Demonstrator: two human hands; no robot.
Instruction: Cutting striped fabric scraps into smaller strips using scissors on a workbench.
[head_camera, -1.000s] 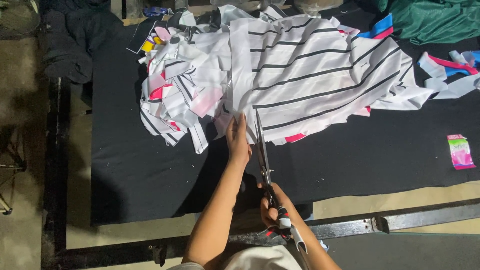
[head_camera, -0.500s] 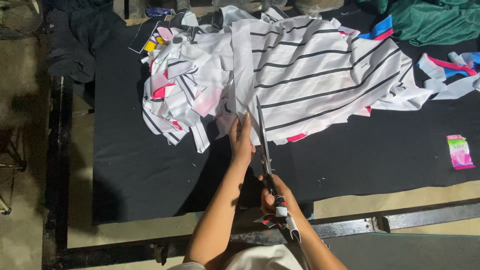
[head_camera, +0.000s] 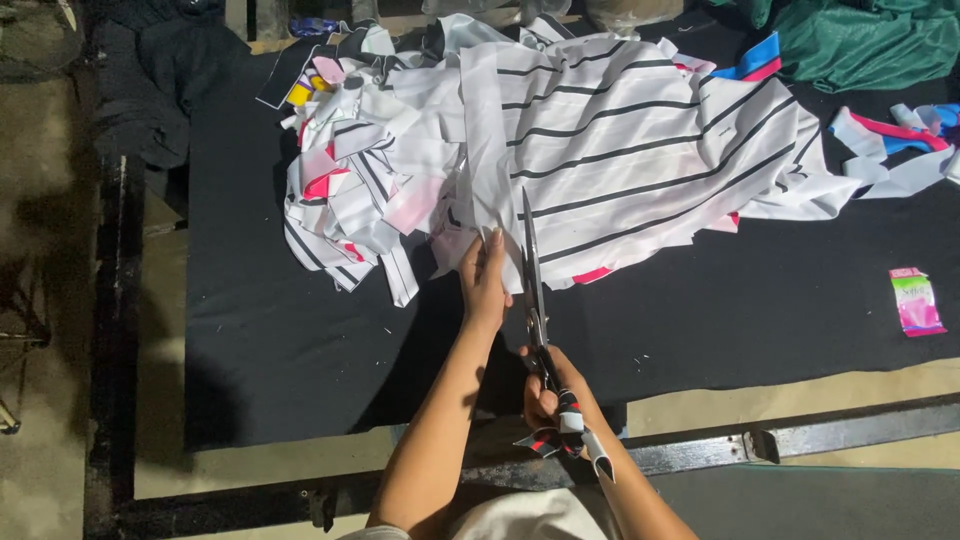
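- We see one pair of scissors (head_camera: 531, 280) near the middle of the view, its long axis running almost straight from 6 o'clock to 12 o'clock, with the tips pointing to 12 o'clock.
- The blades look closed or nearly closed and lie on the near edge of the white striped fabric (head_camera: 640, 150); we cannot tell how far the cut reaches.
- Our right hand (head_camera: 552, 395) is curled closed around the scissor handles at the 6 o'clock end; strips of striped cloth are wrapped at those handles.
- Our left hand (head_camera: 484, 280) lies just beside the blades at their 9 o'clock side, fingers extended toward 12 o'clock and pressed on the fabric edge; it grips nothing that we can make out.
- The fabric lies on one black table cover (head_camera: 300, 350), spread toward 12 and 1 o'clock.
- One heap of cut striped scraps (head_camera: 350, 200) lies at 10 o'clock from the scissors, touching the larger fabric.
- One small pink-and-green packet (head_camera: 915, 300) lies at 3 o'clock, well apart.
- One green cloth (head_camera: 860, 40) lies at 1 o'clock, at the far corner.
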